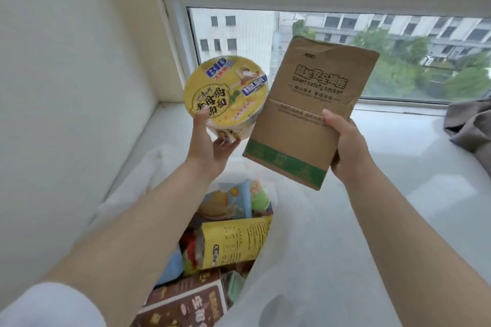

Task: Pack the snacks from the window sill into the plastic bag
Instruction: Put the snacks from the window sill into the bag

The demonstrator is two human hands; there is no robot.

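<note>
White plastic bag (287,260) lies open nearest us on the window sill (393,167), snack boxes (233,241) inside. Above the bag, our left hand (210,148) grips a yellow noodle cup (225,90); our right hand (345,146) holds a brown cardboard box (305,119).

one noodle cup (225,90), one cardboard box (305,119), one plastic bag (287,260), two hands (210,148)
</note>
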